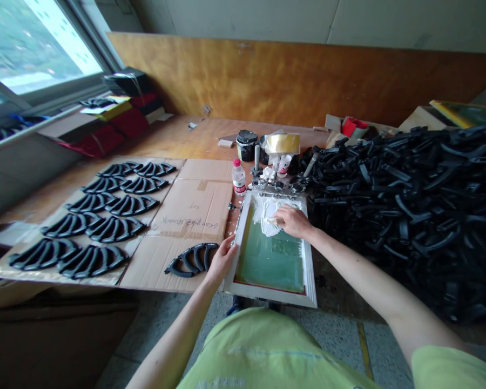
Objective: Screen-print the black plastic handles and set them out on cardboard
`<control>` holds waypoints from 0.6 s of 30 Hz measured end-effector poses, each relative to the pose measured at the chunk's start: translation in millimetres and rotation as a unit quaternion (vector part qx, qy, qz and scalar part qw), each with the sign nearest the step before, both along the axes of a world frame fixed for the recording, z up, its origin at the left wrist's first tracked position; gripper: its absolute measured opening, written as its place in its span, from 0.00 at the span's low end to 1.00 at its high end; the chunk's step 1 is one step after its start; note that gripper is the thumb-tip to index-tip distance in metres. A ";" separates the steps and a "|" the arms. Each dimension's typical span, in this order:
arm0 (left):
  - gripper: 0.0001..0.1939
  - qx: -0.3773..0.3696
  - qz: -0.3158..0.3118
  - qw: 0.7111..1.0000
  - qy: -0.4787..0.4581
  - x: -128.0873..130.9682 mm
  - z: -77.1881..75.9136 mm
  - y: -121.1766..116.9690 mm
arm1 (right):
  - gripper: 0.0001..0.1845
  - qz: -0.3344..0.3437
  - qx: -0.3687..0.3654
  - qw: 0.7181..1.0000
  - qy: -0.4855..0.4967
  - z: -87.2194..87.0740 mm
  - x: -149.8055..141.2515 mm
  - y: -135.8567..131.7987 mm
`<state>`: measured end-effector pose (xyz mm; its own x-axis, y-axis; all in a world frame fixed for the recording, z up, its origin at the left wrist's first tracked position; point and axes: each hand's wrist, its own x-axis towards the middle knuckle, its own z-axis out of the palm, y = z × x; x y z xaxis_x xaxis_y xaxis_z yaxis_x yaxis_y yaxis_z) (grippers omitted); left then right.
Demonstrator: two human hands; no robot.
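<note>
A screen-printing frame (311, 275) with green mesh lies in front of me, hinged to a metal clamp at its far end. Thick white ink (263, 212) is spread over the far part of the mesh. My right hand (292, 220) is closed over that area, pinching a small white-smeared tool (272, 220) whose exact kind I cannot make out. At the frame's left edge, my left hand (225, 256) grips the rim, its fingertips partly hidden. Beside that hand, a black fan-shaped plastic part (191, 260) lies on the cardboard (146, 273).
Several similar black parts (115, 221) lie in two columns at left. A large heap of black plastic pieces (409, 216) rises at right. Behind the frame stand a red-capped bottle (238, 177), a dark ink tub (247, 146) and a paper cup (284, 165). A wooden board (267, 81) backs the table.
</note>
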<state>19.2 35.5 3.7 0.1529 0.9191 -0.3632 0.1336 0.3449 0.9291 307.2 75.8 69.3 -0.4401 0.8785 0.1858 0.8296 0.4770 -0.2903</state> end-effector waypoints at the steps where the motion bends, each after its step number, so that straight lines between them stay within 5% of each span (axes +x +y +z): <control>1: 0.34 -0.004 0.002 1.000 -0.008 0.0 2.4 -0.2 | 0.12 -0.017 0.018 1.000 0.007 -5.1 -2.1 -1.6; 5: 0.35 -0.021 0.006 0.999 -0.039 1.4 10.9 -0.2 | 0.17 0.030 0.033 0.999 0.025 -18.6 -0.9 -21.9; 8: 0.35 -0.027 0.006 0.999 -0.044 2.8 19.3 0.0 | 0.13 0.036 0.006 0.999 0.036 -7.7 2.7 -18.7; 14: 0.34 -0.018 -0.015 0.998 -0.060 -1.3 63.8 3.4 | 0.32 -0.137 0.027 0.989 0.051 32.1 4.1 54.2; 18: 0.25 0.033 -0.004 0.996 -0.082 4.6 106.7 17.5 | 0.24 -0.231 0.063 0.962 0.132 34.7 56.6 70.2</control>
<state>23.8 53.0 110.4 0.2135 0.9382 -0.2724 -0.0190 0.2827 0.9590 363.8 146.0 104.0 0.0694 0.9319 0.3561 0.8668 0.1204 -0.4839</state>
